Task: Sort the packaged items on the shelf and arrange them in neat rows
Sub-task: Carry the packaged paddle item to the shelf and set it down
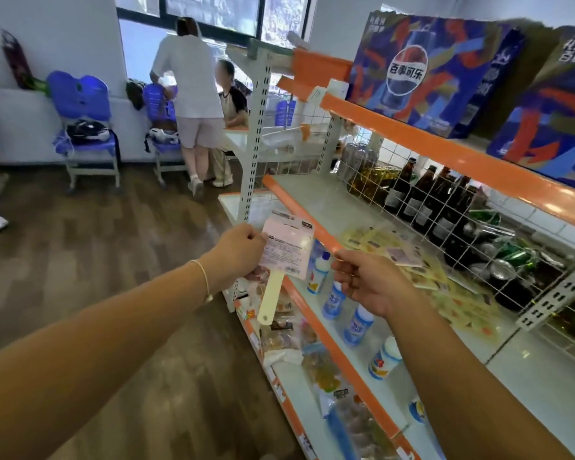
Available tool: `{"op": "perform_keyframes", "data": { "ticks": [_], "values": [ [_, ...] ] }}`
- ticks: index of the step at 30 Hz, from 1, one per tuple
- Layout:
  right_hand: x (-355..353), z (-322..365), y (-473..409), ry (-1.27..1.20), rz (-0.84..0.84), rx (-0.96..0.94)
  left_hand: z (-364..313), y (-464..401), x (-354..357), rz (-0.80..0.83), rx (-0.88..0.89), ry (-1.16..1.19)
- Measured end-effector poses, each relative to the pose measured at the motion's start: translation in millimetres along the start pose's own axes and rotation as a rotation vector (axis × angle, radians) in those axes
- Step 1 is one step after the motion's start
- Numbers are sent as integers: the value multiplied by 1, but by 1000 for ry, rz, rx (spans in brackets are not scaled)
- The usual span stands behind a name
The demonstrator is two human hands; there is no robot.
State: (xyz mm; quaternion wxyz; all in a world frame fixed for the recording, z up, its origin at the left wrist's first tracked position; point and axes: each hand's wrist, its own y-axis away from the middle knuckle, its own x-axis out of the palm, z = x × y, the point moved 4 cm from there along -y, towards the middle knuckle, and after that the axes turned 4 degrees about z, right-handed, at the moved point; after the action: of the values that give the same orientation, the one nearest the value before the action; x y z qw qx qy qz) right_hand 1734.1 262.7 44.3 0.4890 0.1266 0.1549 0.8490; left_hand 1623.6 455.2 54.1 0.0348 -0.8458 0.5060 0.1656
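head view: the left hand [238, 252] pinches the left edge of a carded package [287, 249], a pale pink backing card printed with small text and a barcode, from which a cream plastic handle [270, 300] hangs down with a hole at its lower end. the package is held in the air just in front of the orange front rail [299, 220] of the middle shelf [316, 197], not resting on anything. the right hand [365, 280] is just beside the package on its right, fingers loosely curled and holding nothing; whether a fingertip touches the card's edge cannot be told. the 2 hands are apart, with the card between them.

on the middle shelf lie flat yellow packets [445, 287] in a loose spread, with 1 pinkish packet [404, 255] on top, and a line of small white-and-blue bottles [359, 323] near the front edge. behind a white wire grid [429, 207] stand dark brown bottles [422, 197] and green cans [512, 257] lying on their sides. the top shelf carries blue cola cartons [422, 71]. the shelf below holds clear bagged snacks [322, 370]. across the wood floor [113, 244], 2 people are at a table by the window, near blue chairs [83, 104].
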Motion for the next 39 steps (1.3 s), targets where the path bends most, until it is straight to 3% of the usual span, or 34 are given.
{"op": "perform_keyframes", "data": {
  "ticks": [13,23,35,39],
  "values": [
    [-61,95,-218,-11,18,-21,-47,-240,26,-47,-57,4],
    [-92,129,-317,-17,-26,-11,-56,-363,57,1,-63,15],
    [-76,123,-416,-86,-212,20,-25,-516,78,265,-144,17],
    [-56,115,-451,-133,-293,75,-16,-570,79,366,-95,-187]
  ]
}}
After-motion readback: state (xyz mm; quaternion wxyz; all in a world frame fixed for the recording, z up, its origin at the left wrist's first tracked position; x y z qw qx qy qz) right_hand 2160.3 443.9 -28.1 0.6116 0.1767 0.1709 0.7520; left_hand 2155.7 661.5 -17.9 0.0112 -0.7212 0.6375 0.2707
